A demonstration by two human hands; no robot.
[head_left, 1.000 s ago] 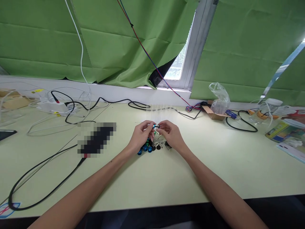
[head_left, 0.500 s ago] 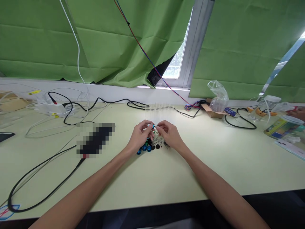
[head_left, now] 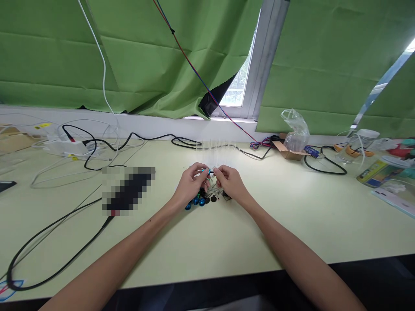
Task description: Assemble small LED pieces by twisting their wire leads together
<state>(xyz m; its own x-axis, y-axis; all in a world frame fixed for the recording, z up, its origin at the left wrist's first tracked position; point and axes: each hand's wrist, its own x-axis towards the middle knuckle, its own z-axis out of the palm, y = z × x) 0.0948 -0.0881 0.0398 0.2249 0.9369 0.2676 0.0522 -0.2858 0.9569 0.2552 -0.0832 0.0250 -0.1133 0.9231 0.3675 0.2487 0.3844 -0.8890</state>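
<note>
Tabletop (head_left: 207,246): smooth, pale yellow-green, its straight front edge running just beyond my lap.
Black cable (head_left: 106,223): round and rubbery, bent in a wide loop on my left, leading to a dark slab (head_left: 129,190) whose surface is blurred into squares.
Loose parts: glossy blue balls (head_left: 202,201), flat black discs (head_left: 213,198) and thin metallic stems (head_left: 212,189), heaped on the tabletop below my fingers; some green shows among them.
Left hand (head_left: 193,180): fingers curled, thumb and fingertips pinching a small shiny blue piece (head_left: 208,172).
Right hand (head_left: 231,180): thumb and fingertips pinched on the slim dark stem (head_left: 212,172) reaching across from the blue piece.
Held piece: above the heap, between my two hands, which are close together but apart; how stem and blue part join is too small to tell.
Pale phone (head_left: 394,202): flat slab with rounded corners, far to my right, near a squat jar (head_left: 376,172) with a colourful label.
Clear strips (head_left: 215,151): thin, see-through, standing just past my hands.
Cardboard box (head_left: 292,153): brown, matte, flaps spread, with a crinkled transparent bag (head_left: 296,136) in it.
Curtain (head_left: 155,65): green fabric, creased and draped, its zigzag-cut edge folded back from the window (head_left: 236,91).
</note>
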